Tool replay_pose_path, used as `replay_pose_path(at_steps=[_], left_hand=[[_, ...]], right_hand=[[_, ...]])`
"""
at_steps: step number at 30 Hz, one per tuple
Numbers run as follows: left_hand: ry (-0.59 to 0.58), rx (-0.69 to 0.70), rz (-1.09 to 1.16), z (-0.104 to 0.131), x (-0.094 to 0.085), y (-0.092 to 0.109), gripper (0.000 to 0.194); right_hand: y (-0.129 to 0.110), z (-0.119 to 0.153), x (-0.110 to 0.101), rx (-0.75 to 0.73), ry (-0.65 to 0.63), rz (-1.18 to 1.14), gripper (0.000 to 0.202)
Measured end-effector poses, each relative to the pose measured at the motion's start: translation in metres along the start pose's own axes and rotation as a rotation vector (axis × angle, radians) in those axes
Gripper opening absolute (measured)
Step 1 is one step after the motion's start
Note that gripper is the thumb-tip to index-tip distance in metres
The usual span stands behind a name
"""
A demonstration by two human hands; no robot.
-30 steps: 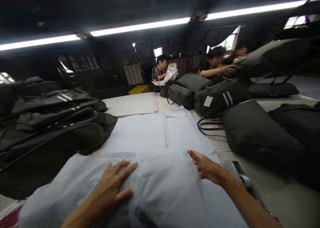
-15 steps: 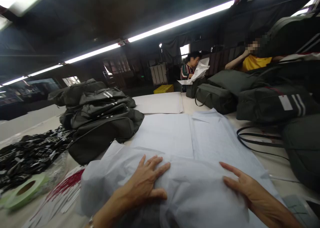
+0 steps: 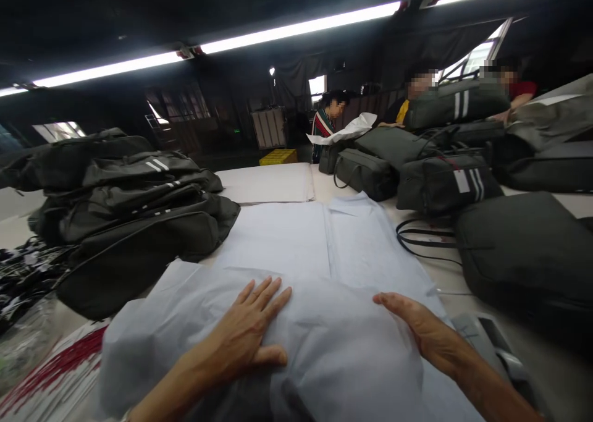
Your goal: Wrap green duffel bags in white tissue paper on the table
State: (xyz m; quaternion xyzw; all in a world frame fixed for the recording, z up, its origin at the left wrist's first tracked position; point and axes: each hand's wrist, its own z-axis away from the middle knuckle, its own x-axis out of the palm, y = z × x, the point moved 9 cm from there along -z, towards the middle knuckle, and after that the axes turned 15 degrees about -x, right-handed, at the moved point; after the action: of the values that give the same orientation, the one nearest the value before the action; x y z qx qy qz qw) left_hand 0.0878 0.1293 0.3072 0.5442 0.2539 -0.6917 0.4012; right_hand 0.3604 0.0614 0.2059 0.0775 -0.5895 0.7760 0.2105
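Note:
A pale translucent sheet (image 3: pixel 343 335) lies over a dark item near the table's front edge. My left hand (image 3: pixel 248 329) rests palm down on the sheet, fingers spread. At the sheet's right side is my right hand (image 3: pixel 417 326), its visible fingers stretched out and pressed along the sheet's edge; some of its fingers are hidden. Beyond them lie a stack of white sheets (image 3: pixel 278 236) and, to its right, a bluish sheet pile (image 3: pixel 365 243).
Dark bags (image 3: pixel 152 230) are heaped at left, above red-stringed tags (image 3: pixel 60 366). More dark bags (image 3: pixel 523 243) stand at right, near a grey device (image 3: pixel 482 341). Farther back, a person in a striped top (image 3: pixel 324 122) handles white paper; two other people are partly hidden.
The view has swung to the right, bringing in more bags and another person. My left hand stays spread on the sheet. My right hand has turned, its fingers now closer together against the sheet.

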Motion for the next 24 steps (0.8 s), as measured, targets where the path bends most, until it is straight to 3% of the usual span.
replay_pose_path(at_steps=[4,12,17,19,24], left_hand=[[0.009,0.024,-0.003,0.000,-0.001,0.002,0.095],[0.001,0.060,0.000,-0.002,-0.002,0.007,0.099],[0.006,0.097,0.023,-0.004,-0.006,0.010,0.099],[0.005,0.105,0.034,-0.004,-0.006,0.011,0.099],[0.019,0.111,0.084,0.001,-0.010,0.010,0.105]], right_hand=[[0.001,-0.004,-0.009,-0.017,0.051,-0.012,0.040],[0.014,-0.004,0.010,0.084,-0.095,-0.094,0.050],[0.006,-0.011,-0.021,-0.012,0.153,0.130,0.071],[0.001,-0.012,-0.024,-0.025,0.165,0.190,0.076],[0.009,-0.014,-0.013,0.017,0.058,0.108,0.050]])
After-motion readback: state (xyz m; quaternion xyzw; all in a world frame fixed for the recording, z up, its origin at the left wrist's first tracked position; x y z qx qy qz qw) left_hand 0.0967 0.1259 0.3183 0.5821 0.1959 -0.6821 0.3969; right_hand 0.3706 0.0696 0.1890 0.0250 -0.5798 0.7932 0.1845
